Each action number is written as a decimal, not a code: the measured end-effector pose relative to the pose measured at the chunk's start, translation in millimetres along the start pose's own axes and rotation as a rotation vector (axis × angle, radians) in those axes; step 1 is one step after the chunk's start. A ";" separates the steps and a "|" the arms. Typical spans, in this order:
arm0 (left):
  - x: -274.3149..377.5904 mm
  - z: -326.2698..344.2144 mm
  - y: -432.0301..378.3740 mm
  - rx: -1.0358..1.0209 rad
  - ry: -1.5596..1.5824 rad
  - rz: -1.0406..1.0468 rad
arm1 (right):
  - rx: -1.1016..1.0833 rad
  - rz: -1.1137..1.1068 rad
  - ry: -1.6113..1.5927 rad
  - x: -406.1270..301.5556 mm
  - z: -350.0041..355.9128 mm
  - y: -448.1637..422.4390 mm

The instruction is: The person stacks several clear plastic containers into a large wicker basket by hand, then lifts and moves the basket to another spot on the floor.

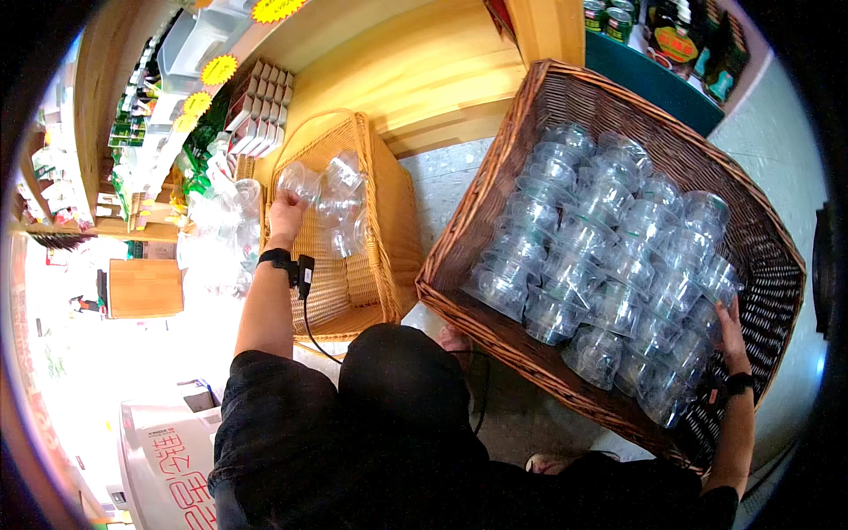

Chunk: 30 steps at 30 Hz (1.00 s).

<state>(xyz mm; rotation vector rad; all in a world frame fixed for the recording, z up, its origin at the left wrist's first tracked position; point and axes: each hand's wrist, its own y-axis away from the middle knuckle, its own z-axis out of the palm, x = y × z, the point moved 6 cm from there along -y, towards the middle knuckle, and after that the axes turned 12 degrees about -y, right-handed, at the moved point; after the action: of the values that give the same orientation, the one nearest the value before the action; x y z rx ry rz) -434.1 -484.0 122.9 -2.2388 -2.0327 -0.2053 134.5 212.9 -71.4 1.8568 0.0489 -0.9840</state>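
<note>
My left hand [287,213] is inside a light tan wicker basket [391,225], its fingers on a clear plastic container [299,180] at the basket's left side. More clear containers [341,205] lie beside it. On the right, my right hand [731,331] reaches into a large dark brown wicker basket [464,205] and touches the end of a row of clear plastic containers [712,285]. The containers there lie in several slanting rows. Whether the right fingers grip one of them is hard to tell.
Wooden shelving [424,59] with boxed goods [262,106] runs along the top left. Clear plastic packages [228,225] stand left of the tan basket. A white carton [165,464] with red writing is at lower left. Bottles and jars [676,43] fill a shelf at upper right. A black cable [315,338] hangs from my left wrist.
</note>
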 end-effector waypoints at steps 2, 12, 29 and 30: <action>28.1 31.6 -1.6 -0.002 -0.051 0.055 | 0.032 -0.061 0.051 20.5 -40.8 -19.9; 146.4 86.0 -23.3 -0.123 -0.397 0.447 | -0.017 -0.124 -0.073 2.5 -34.3 3.6; 138.1 -4.5 -4.6 0.100 -0.433 0.288 | 0.095 -0.046 0.079 -12.9 -15.3 25.0; 107.2 -42.5 -19.2 0.219 -0.577 0.408 | 0.072 -0.091 0.083 -29.1 0.7 26.5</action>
<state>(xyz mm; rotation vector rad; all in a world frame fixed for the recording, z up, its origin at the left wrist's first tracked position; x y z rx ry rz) -444.2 -384.4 183.2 -2.6990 -1.6175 0.7357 126.2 209.8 -33.1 1.9755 0.1505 -0.9821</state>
